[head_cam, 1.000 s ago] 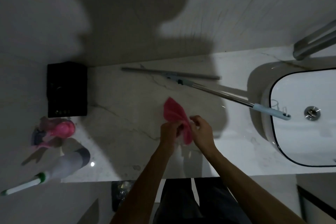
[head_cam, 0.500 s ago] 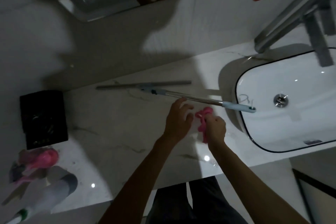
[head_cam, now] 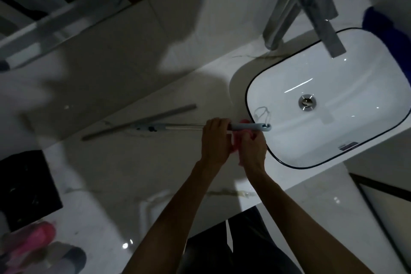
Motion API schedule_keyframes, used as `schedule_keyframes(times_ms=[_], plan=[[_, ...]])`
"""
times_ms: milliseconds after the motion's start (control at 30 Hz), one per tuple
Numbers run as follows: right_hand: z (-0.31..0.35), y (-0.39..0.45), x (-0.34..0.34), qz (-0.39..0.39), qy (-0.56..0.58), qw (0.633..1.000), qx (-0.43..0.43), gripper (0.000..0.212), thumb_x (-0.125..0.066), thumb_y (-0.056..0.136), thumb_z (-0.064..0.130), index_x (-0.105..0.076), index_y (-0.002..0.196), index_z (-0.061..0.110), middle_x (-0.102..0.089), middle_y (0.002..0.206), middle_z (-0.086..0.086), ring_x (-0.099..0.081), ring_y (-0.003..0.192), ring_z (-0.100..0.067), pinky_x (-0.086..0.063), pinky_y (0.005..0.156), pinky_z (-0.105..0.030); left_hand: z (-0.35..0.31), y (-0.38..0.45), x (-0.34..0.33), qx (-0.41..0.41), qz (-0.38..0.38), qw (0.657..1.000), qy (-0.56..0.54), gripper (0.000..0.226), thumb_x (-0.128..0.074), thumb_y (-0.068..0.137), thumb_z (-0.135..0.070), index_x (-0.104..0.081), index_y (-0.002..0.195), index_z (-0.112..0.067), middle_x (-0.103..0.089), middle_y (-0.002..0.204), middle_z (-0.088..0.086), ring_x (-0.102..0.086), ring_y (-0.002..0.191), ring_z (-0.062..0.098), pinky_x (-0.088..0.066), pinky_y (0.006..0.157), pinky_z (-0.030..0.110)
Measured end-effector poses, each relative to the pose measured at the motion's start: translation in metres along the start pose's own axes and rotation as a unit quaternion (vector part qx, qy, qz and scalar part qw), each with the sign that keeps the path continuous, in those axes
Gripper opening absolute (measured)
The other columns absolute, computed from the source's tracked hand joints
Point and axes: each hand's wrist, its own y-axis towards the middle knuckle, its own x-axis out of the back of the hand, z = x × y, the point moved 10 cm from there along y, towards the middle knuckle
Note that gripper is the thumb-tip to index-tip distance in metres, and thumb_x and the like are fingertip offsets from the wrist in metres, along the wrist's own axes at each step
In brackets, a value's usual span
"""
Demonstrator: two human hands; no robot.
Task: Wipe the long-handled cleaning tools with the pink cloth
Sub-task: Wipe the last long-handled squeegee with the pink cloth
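The long-handled tool (head_cam: 178, 126) lies along 9-to-3 o'clock; left hand (head_cam: 215, 138) grips its shaft, right hand (head_cam: 252, 148) clutches pink cloth (head_cam: 244, 121) under the 3 o'clock grip end.

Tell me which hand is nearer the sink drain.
Right. The right hand, holding the pink cloth, sits at the basin's edge; the left hand grips the pole farther from the drain.

**Clearance around the surface, head view**

Surface (head_cam: 138, 176) bare across centre and lower centre of frame; open passage there. Obstacles: long-handled tool (head_cam: 182, 126) lying across mid-frame, its end over the basin (head_cam: 289, 158) rim; grey rod (head_cam: 138, 122) just behind it; black box (head_cam: 26, 187) at left edge; faucet (head_cam: 295, 4) overhanging basin, upper right.
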Motion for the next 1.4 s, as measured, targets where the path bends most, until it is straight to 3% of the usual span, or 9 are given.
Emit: schedule_keyframes(times_ms=[133, 267, 367, 467, 600, 800, 900, 1233, 1400], plan=[[0.013, -0.013, 0.001, 0.021, -0.052, 0.996, 0.068, 0.005, -0.060, 0.087, 0.010, -0.058, 0.086, 0.015, -0.062, 0.059, 0.010, -0.056, 0.051, -0.001, -0.046, 0.054, -0.027, 0.006, 0.004, 0.008, 0.022, -0.016, 1.000, -0.002, 0.052, -0.034, 0.079, -0.040, -0.070, 0.098, -0.007, -0.067, 0.091, 0.011, -0.057, 0.089, 0.032, -0.049, 0.072, 0.041], [0.048, -0.024, -0.002, 0.038, -0.074, 0.983, 0.161, 0.016, -0.066, 0.087, 0.009, -0.059, 0.098, 0.019, -0.064, 0.072, -0.003, -0.065, 0.062, -0.014, -0.053, 0.054, -0.038, 0.003, 0.002, 0.035, -0.002, -0.054, 0.998, -0.009, 0.025, -0.058, 0.085, -0.017, -0.069, 0.106, -0.008, -0.067, 0.096, 0.009, -0.058, 0.092, 0.032, -0.053, 0.075, 0.046], [0.082, -0.036, -0.004, 0.053, -0.060, 0.979, 0.187, 0.033, -0.069, 0.087, 0.010, -0.061, 0.117, 0.023, -0.069, 0.077, -0.001, -0.068, 0.060, -0.018, -0.058, 0.055, -0.038, -0.011, -0.005, 0.070, -0.032, -0.085, 0.995, -0.029, 0.026, -0.062, 0.086, -0.013, -0.068, 0.111, -0.008, -0.068, 0.100, 0.008, -0.059, 0.094, 0.030, -0.053, 0.077, 0.043], [0.118, -0.057, -0.004, 0.055, 0.000, 0.973, 0.225, 0.019, -0.067, 0.088, 0.005, -0.059, 0.100, 0.016, -0.071, 0.076, -0.005, -0.069, 0.058, -0.024, -0.057, 0.052, -0.047, -0.027, -0.018, 0.118, -0.081, -0.141, 0.985, -0.052, 0.023, -0.066, 0.087, -0.009, -0.069, 0.110, -0.006, -0.069, 0.099, 0.008, -0.060, 0.092, 0.026, -0.052, 0.077, 0.038], [0.170, -0.104, -0.008, 0.073, 0.061, 0.951, 0.294, 0.020, -0.059, 0.100, 0.022, -0.052, 0.104, 0.003, -0.070, 0.077, -0.018, -0.072, 0.060, -0.022, -0.052, 0.048, -0.027, -0.042, -0.043, 0.192, -0.099, -0.185, 0.972, -0.107, 0.030, -0.058, 0.087, -0.017, -0.067, 0.114, -0.008, -0.068, 0.104, 0.004, -0.063, 0.095, 0.019, -0.054, 0.083, 0.038], [0.247, -0.195, -0.031, 0.110, 0.054, 0.903, 0.413, 0.018, -0.061, 0.098, 0.020, -0.060, 0.081, 0.014, -0.062, 0.068, 0.008, -0.057, 0.062, -0.003, -0.044, 0.058, -0.021, -0.054, -0.094, 0.305, -0.056, -0.294, 0.930, -0.212, 0.026, -0.062, 0.090, -0.005, -0.064, 0.108, -0.023, -0.069, 0.096, -0.015, -0.065, 0.091, 0.003, -0.052, 0.076, 0.022], [0.274, -0.245, -0.050, 0.159, 0.056, 0.867, 0.469, 0.026, -0.062, 0.098, 0.023, -0.055, 0.076, 0.010, -0.054, 0.067, 0.000, -0.050, 0.061, -0.012, -0.042, 0.056, -0.028, -0.055, -0.121, 0.343, -0.053, -0.330, 0.906, -0.261, 0.017, -0.059, 0.093, -0.013, -0.065, 0.107, -0.022, -0.069, 0.095, -0.012, -0.066, 0.087, 0.009, -0.053, 0.075, 0.030], [0.291, -0.358, -0.103, 0.291, 0.051, 0.803, 0.517, 0.030, -0.048, 0.099, 0.028, -0.053, 0.078, 0.007, -0.058, 0.080, -0.005, -0.056, 0.077, -0.023, -0.050, 0.072, -0.047, -0.024, -0.209, 0.439, -0.052, -0.470, 0.833, -0.289, 0.016, -0.059, 0.093, -0.001, -0.061, 0.109, -0.006, -0.069, 0.093, 0.001, -0.065, 0.082, 0.002, -0.048, 0.071, 0.013], [0.274, -0.381, -0.120, 0.335, 0.024, 0.788, 0.517, 0.006, -0.054, 0.102, 0.012, -0.059, 0.104, 0.012, -0.063, 0.098, -0.001, -0.062, 0.088, -0.012, -0.055, 0.084, -0.028, -0.007, -0.231, 0.444, -0.029, -0.461, 0.847, -0.263, 0.013, -0.063, 0.092, -0.009, -0.066, 0.104, -0.008, -0.066, 0.095, -0.001, -0.062, 0.084, -0.002, -0.045, 0.071, 0.008]])
